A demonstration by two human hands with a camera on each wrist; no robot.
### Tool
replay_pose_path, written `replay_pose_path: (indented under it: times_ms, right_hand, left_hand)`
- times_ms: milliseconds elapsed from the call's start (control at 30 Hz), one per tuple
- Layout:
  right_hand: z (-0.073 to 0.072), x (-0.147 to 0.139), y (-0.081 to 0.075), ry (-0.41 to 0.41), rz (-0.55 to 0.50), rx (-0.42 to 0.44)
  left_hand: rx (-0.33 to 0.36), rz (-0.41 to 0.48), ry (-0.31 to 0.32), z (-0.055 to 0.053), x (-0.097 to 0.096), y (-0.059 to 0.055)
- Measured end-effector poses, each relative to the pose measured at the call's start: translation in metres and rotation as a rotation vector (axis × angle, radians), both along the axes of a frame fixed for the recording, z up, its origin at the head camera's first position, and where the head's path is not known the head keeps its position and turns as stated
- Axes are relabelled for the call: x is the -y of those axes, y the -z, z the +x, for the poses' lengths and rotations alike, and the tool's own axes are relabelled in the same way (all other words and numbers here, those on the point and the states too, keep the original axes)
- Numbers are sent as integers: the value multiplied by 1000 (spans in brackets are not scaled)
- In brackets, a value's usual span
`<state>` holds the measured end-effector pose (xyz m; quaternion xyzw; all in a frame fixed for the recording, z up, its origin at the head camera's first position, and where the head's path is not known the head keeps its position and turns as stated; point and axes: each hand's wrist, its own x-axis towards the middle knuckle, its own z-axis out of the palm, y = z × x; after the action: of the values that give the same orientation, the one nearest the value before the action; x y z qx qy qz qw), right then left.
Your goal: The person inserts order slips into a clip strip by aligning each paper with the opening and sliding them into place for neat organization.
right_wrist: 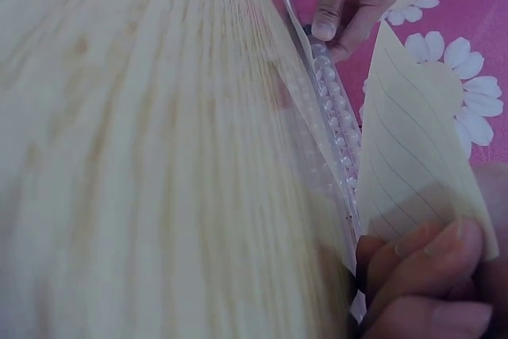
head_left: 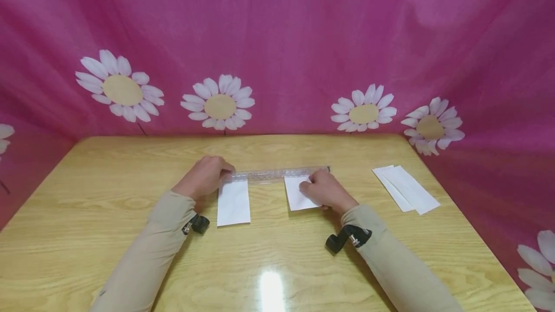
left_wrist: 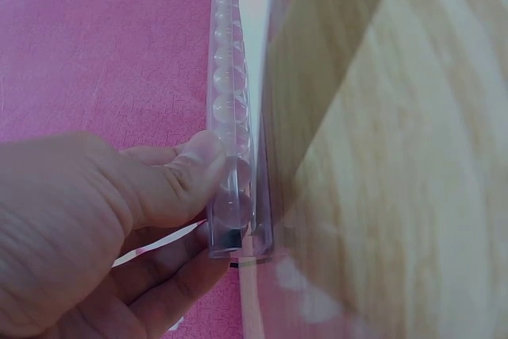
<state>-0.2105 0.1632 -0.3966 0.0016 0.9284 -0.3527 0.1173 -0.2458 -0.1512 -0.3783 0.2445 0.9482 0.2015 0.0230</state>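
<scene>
A clear plastic ticket rail point(head_left: 269, 175) with a row of small balls inside lies across the table. My left hand point(head_left: 207, 176) pinches its left end; the thumb presses on the front of the rail in the left wrist view. A white paper slip point(head_left: 233, 203) extends from the rail's near edge, next to that hand. Toward the rail's right end, my right hand point(head_left: 327, 190) grips another paper slip point(head_left: 297, 195), whose far edge meets the rail in the head view. Lines show on this held slip point(right_wrist: 413, 140) in the right wrist view.
Two more white slips, a left one point(head_left: 392, 189) and an overlapping right one point(head_left: 414, 189), lie near the right edge of the wooden table point(head_left: 65, 235). A pink curtain point(head_left: 282, 37) with daisies hangs behind and beside the table.
</scene>
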Motion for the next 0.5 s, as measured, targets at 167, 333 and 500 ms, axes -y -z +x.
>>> replay_pose_path:
  times_ms: [167, 333, 500]
  right_hand:
    - [1, 2, 2, 9, 20, 6]
    - [2, 3, 2, 10, 11, 5]
    - [2, 3, 0, 0, 9, -13]
  left_hand:
    - [-5, 2, 4, 1, 1, 3]
    - [-52, 7, 34, 1, 2, 3]
    - [-67, 6, 38, 0, 2, 2]
